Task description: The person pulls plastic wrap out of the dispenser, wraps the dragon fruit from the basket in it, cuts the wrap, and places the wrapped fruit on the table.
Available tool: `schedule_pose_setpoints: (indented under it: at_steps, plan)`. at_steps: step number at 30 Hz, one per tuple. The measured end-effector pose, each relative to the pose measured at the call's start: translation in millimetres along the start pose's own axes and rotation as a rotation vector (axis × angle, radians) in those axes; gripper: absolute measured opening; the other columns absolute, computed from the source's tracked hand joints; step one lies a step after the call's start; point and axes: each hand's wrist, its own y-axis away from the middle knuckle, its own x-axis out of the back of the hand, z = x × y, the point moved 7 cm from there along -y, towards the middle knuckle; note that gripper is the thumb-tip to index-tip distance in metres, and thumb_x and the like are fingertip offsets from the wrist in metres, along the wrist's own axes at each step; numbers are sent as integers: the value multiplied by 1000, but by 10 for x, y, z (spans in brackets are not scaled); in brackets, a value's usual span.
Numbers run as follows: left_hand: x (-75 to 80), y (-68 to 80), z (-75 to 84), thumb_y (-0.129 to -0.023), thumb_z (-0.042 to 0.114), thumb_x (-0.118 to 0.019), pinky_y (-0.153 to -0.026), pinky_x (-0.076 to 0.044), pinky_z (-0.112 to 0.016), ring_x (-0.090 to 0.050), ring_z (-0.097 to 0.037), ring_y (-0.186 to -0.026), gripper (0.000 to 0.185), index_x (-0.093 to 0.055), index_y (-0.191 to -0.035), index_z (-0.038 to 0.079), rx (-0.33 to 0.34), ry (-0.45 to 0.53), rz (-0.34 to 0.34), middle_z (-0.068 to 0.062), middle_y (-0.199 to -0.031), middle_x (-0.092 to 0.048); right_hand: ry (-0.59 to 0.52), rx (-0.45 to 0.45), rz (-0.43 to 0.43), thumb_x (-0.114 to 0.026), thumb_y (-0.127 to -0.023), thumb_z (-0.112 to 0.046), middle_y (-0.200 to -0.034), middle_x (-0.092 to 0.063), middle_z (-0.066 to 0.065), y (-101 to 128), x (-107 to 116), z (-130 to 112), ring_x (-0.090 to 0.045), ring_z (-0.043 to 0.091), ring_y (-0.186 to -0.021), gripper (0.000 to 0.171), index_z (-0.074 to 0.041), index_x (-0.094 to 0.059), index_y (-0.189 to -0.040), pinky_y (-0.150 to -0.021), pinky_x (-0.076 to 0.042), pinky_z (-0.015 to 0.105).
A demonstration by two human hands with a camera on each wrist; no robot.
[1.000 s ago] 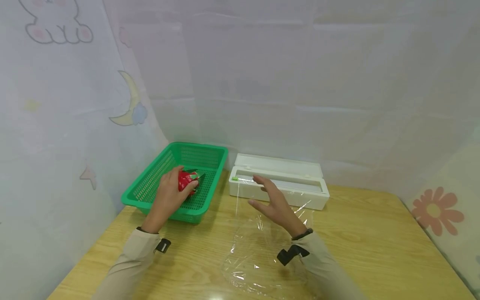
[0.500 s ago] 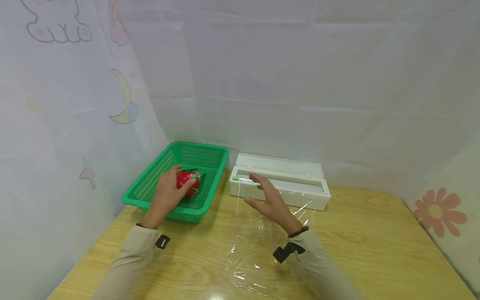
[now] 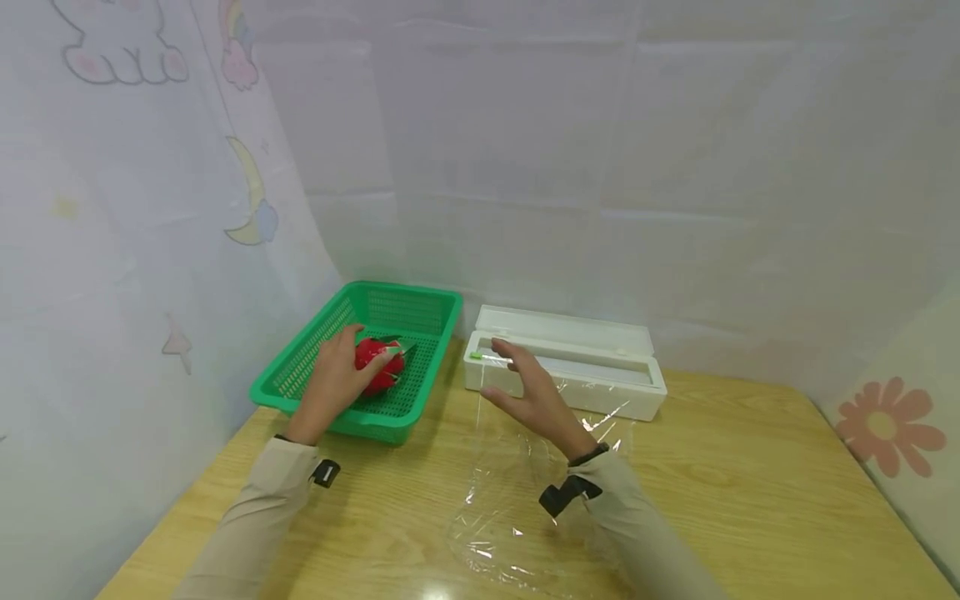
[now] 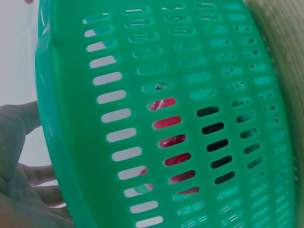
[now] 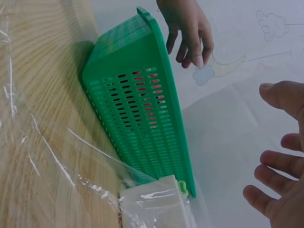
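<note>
A red dragon fruit (image 3: 367,354) with green tips lies in the green plastic basket (image 3: 386,431). My left hand (image 3: 330,383) is held over the basket, thumb and fingers spread above the fruit. In the right wrist view, the left hand (image 5: 187,33) hangs above the basket rim, apart from the fruit. Patches of red fruit show through the slots in the left wrist view. My right hand (image 3: 536,400) hovers with fingers apart and nothing in it, over a sheet of clear cling film (image 3: 483,533). The film runs from a white dispenser box (image 3: 630,403) toward the table's front.
Behind its slot, the dispenser's white lid (image 3: 562,323) stands raised, and a small green slider (image 3: 476,356) sits at the slot's left end. Printed cloth (image 3: 525,167) hangs behind and to the left. The wooden table (image 3: 720,483) extends to the right.
The right hand has shifted slightly left above the film. The left hand stays over the basket with little movement. The head view has turned a little.
</note>
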Motion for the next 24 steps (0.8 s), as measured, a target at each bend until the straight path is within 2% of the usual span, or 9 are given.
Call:
schedule_pose_setpoints:
  at_steps: [3, 10, 15, 24]
  plan:
    - [-6, -9, -16, -96, 42, -66, -99, -41, -64, -43, -51, -125, 74, -38, -145, -7, 8, 3, -13, -30, -139, -49, 14, -12, -9, -73, -91, -17, -149, -46, 18, -13, -22, 1, -45, 35, -135, 71, 1, -38, -149, -107, -42, 51]
    - [6, -64, -42, -96, 53, -61, -100, -40, -63, -44, -51, -126, 80, -39, -144, -7, 9, 8, -34, -31, -139, -49, 20, -13, -16, -73, -91, -16, -149, -45, 20, -88, -41, 6, -43, 35, -137, 71, 1, -37, -149, -107, -40, 55]
    - [20, -110, -27, -95, 50, -64, -98, -43, -61, -49, -50, -121, 79, -41, -141, -10, -14, 6, -36, -33, -133, -52, 14, 1, -18, -73, -91, -15, -148, -46, 20, -141, -62, 14, -44, 35, -136, 71, 2, -37, -149, -105, -41, 56]
    - [11, -200, -24, -95, 49, -65, -96, -45, -60, -51, -48, -121, 79, -40, -142, -9, 0, -4, -73, -33, -135, -52, 12, -7, -18, -74, -90, -16, -148, -46, 20, -227, -107, -27, -46, 36, -134, 71, 4, -38, -148, -106, -42, 54]
